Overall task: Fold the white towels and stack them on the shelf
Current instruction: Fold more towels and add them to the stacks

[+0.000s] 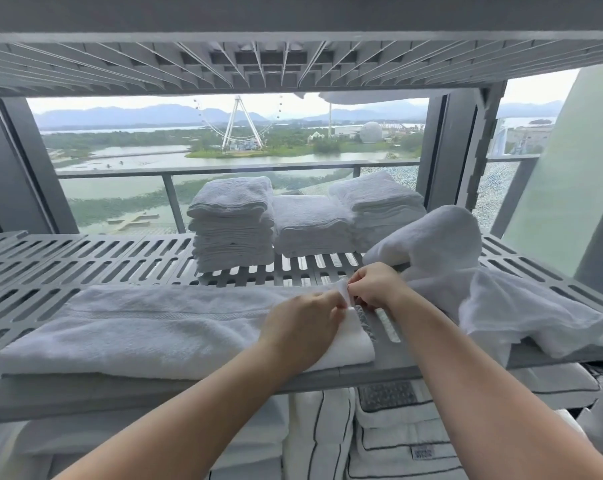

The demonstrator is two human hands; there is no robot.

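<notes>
Pinching the same raised corner, your left hand [305,320] and right hand [374,284] press their fingers together on the folded white towel [147,327], which stretches long and flat leftward from them. A crumpled towel [466,271] lies just right. The slotted grey shelf [85,258] carries three folded stacks [234,223] beyond your fingers, before a window.

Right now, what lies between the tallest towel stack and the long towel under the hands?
Only bare slotted shelf, in the head view, separates the stack from the long towel.
</notes>
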